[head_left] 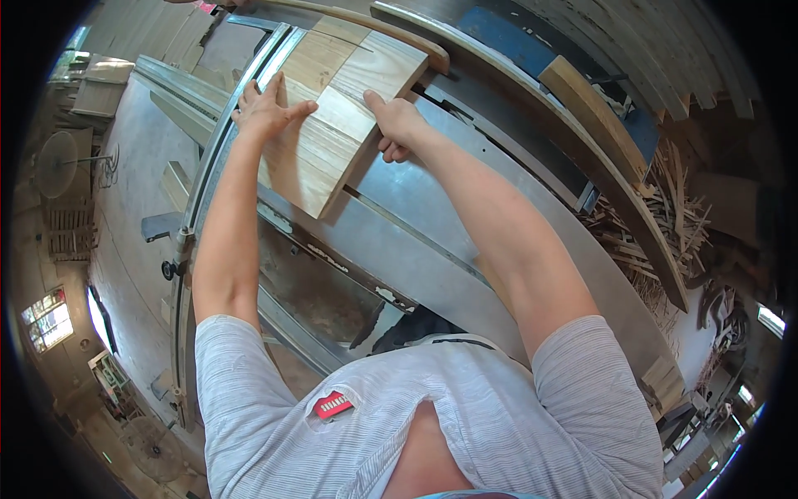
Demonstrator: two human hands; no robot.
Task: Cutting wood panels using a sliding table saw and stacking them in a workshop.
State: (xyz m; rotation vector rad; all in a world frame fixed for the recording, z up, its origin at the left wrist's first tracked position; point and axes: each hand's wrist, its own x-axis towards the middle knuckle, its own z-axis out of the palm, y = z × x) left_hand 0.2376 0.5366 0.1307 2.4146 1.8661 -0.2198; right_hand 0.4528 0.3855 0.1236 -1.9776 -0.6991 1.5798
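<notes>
Head cam: pale wood panel (341, 116) flat on the metal table (440, 166), both hands on it, looks mid-job tbh.
Nearest is a ribbed grey shirt (465, 391), then bare forearms. R hand (401, 125) has its thumb on top of the panel, other fingers curled by the edge; can't tell if they actually grip it. L hand (266, 114) is spread wide, thumb on the wood, fingertips by the metal rail (270, 58), nothing clasped. Done afaict: panel's laid alongside the rail. Left: prob the actual machining, no loose cut piece next to it, tho can't be sure. Panel's squared, streaky grain, joined strips; table's smooth, dull grey. Further out: splintery scrap heap (677, 204), round wire-caged fan (58, 154), bright paned window (50, 320).
</notes>
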